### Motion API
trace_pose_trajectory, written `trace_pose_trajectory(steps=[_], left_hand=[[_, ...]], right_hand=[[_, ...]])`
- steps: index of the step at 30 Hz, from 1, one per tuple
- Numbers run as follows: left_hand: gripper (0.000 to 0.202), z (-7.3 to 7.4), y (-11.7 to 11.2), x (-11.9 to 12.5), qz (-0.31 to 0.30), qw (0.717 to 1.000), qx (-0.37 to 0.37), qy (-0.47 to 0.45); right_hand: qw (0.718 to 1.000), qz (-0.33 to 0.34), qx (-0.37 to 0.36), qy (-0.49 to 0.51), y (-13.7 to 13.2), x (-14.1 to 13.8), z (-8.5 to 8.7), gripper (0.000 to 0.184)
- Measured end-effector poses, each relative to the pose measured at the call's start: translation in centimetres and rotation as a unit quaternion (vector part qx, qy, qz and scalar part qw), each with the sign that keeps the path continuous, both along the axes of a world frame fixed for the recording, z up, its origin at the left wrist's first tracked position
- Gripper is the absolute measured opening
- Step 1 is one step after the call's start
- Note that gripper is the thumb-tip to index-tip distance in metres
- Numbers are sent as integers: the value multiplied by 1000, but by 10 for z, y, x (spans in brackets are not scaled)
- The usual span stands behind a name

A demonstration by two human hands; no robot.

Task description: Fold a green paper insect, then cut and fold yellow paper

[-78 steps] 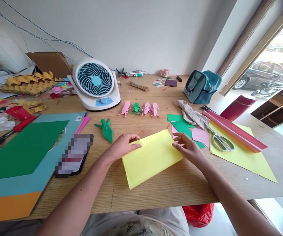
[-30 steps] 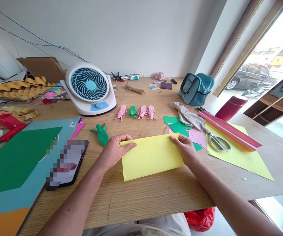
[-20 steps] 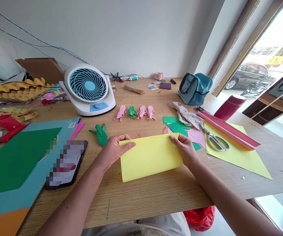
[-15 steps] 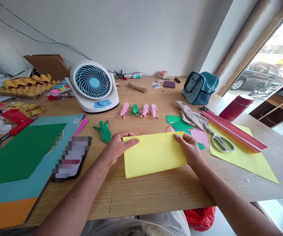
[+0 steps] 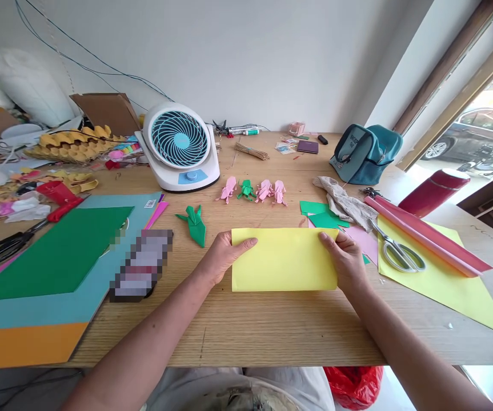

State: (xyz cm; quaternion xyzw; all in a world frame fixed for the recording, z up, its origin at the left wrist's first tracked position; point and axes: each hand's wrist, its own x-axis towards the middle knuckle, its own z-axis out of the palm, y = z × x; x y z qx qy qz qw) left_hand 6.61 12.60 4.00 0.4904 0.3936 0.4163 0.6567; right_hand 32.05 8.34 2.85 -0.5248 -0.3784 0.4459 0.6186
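A yellow sheet of paper (image 5: 284, 262) is held up by its two short sides, just above the table's front part. My left hand (image 5: 224, 254) pinches its left edge, thumb on the near face and fingers behind. On the other side my right hand (image 5: 344, 254) grips the right edge the same way. Beyond the paper stand pink folded-paper figures (image 5: 229, 189) and a green one (image 5: 246, 189) in a row. A larger green folded-paper piece (image 5: 196, 225) lies to the left of my left hand.
A phone (image 5: 143, 265) and stacked coloured sheets (image 5: 57, 251) lie at left. A fan (image 5: 181, 142) stands behind. At right are scissors (image 5: 403, 254), a pink roll (image 5: 430, 237), yellow sheets (image 5: 452, 297), a cloth (image 5: 344, 202), a red flask (image 5: 435, 193) and a blue bag (image 5: 366, 154).
The yellow sheet has levelled out, and its face now looks shorter from top to bottom. Both hands keep their hold. The whole view has shifted, with things appearing farther right.
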Motion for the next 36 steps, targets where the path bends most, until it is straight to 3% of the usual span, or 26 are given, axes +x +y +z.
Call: trace_pose_trajectory(steps=[11, 19, 24, 31, 36], left_hand=[[54, -13, -2, 11, 59, 998, 20, 29], [58, -17, 2, 7, 86, 993, 68, 48], [62, -18, 4, 5, 85, 993, 65, 44], [61, -15, 5, 3, 79, 992, 76, 68], [61, -3, 1, 2, 64, 993, 67, 76]], right_hand=[[1000, 3, -5, -11, -1, 1, 0, 35], [995, 93, -30, 29, 3, 5, -5, 39], [994, 99, -42, 19, 3, 4, -7, 39], [994, 100, -33, 28, 3, 4, -5, 35], [993, 96, -54, 38, 1, 3, 0, 42]])
